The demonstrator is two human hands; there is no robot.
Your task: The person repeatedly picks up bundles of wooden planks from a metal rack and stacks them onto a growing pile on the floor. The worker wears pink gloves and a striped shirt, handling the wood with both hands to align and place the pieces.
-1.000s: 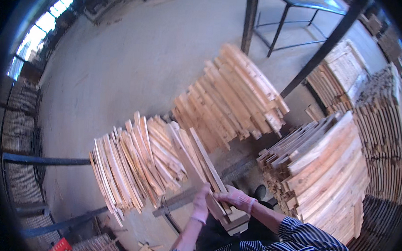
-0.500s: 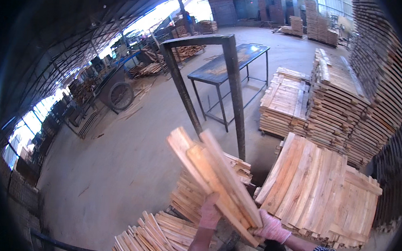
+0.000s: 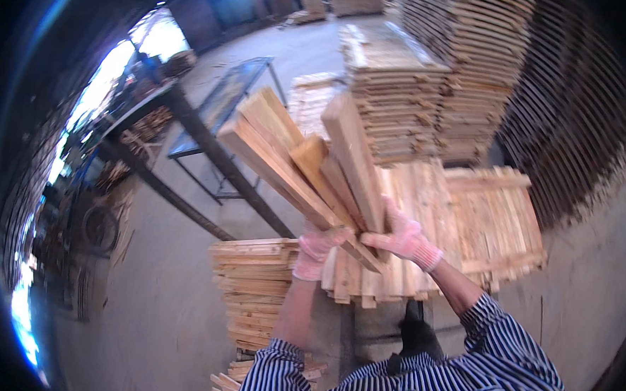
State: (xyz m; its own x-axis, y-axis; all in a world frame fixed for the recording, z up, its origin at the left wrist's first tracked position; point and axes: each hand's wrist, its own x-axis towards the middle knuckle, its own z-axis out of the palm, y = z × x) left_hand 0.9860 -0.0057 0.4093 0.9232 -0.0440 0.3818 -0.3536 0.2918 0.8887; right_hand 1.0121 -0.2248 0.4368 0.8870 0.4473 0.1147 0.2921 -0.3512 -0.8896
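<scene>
Both my hands wear pinkish gloves and grip one bundle of several wooden slats [image 3: 314, 169], tilted with its far ends fanned apart. My left hand [image 3: 317, 249] is closed round the left side near the lower end. On the right side, my right hand [image 3: 404, 237] clamps the slats, thumb toward the middle. The fingers beneath the bundle are partly hidden. Under and beyond my right hand lies a wide stack of slats [image 3: 478, 218] laid side by side. Beside my left forearm stands a pile of stacked slats [image 3: 252, 284].
A dark metal frame [image 3: 209, 155] rises at the left, with a metal table [image 3: 222, 113] behind it. Tall stacks of boards [image 3: 395, 108] stand ahead, and a dark slatted stack [image 3: 579, 117] stands at the right. More loose slats [image 3: 229, 384] lie low at the left.
My view has swung to the right, so the frame and table now sit further left. The held bundle has come over the wide stack, and its slats have fanned apart at the far ends.
</scene>
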